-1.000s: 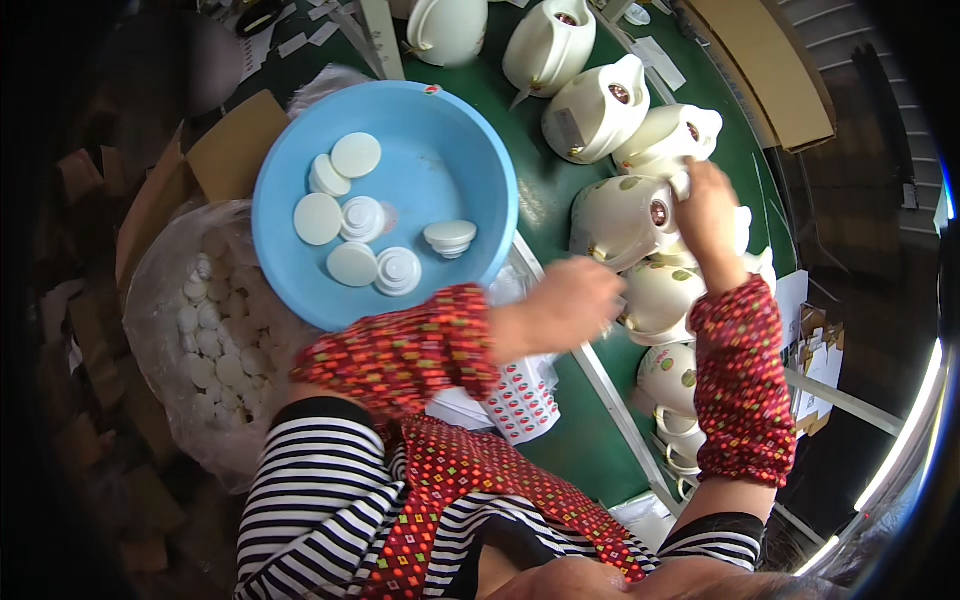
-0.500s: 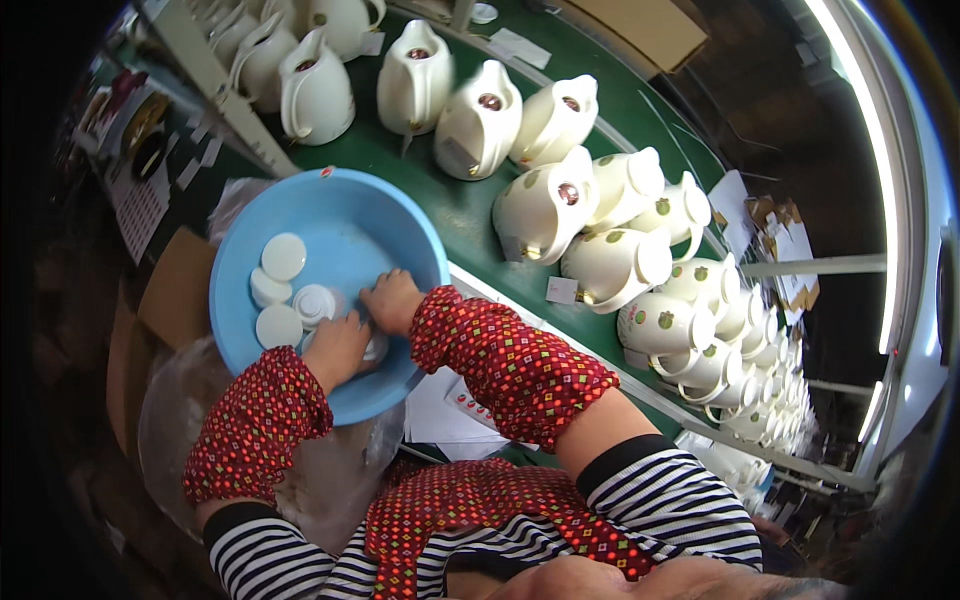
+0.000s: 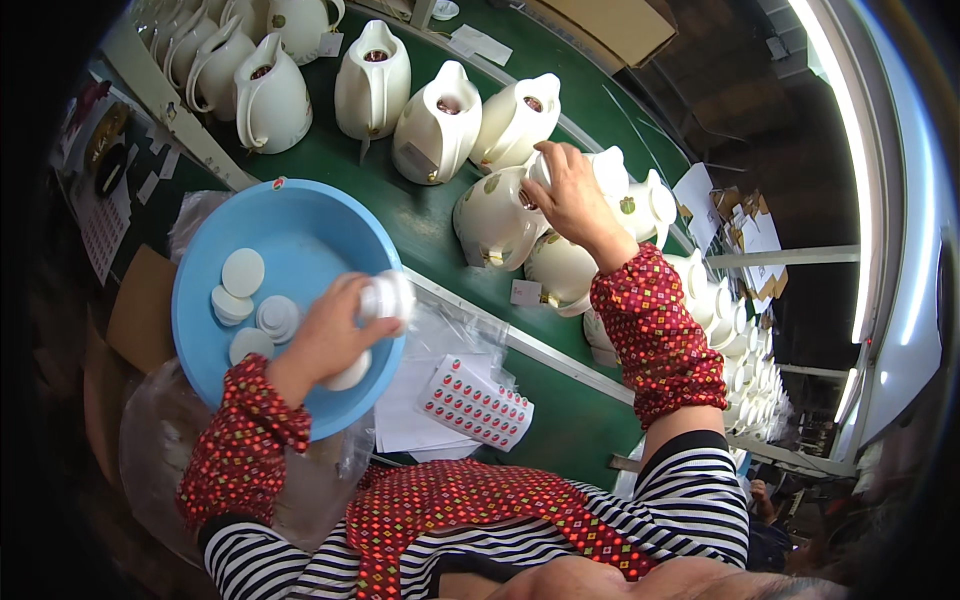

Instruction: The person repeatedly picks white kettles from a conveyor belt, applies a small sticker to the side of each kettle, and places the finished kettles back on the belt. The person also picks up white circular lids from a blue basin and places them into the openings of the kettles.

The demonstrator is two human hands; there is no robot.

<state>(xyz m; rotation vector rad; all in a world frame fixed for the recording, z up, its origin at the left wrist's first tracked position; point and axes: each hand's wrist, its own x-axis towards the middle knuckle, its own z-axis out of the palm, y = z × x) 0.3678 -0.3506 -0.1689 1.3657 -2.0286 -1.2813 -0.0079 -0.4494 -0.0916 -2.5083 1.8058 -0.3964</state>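
Observation:
My left hand (image 3: 328, 335) is over the blue basin (image 3: 190, 275), its fingers closed round a white round stopper (image 3: 388, 300) that is slightly blurred. Several more white stoppers (image 3: 243, 271) lie in the basin, some flat side up, one with its stepped side showing (image 3: 278, 318). My right hand (image 3: 578, 200) reaches across to a cream vacuum jug (image 3: 487, 222), fingers closed on a white stopper (image 3: 541, 172) at the jug's open mouth. The fingers partly cover that mouth, so I cannot tell whether the stopper sits in it.
More cream jugs (image 3: 372, 85) stand uncovered along the green bench (image 3: 430, 235), with a long row to the right. A sheet of red stickers (image 3: 475, 403) lies on white papers before the basin. A metal rail (image 3: 560, 365) borders the jugs. Cardboard (image 3: 140, 310) and clear plastic lie left.
My right hand has left the basin and moved right and away to a jug, carrying a stopper. My left hand has lifted a stopper. The whole view has shifted slightly.

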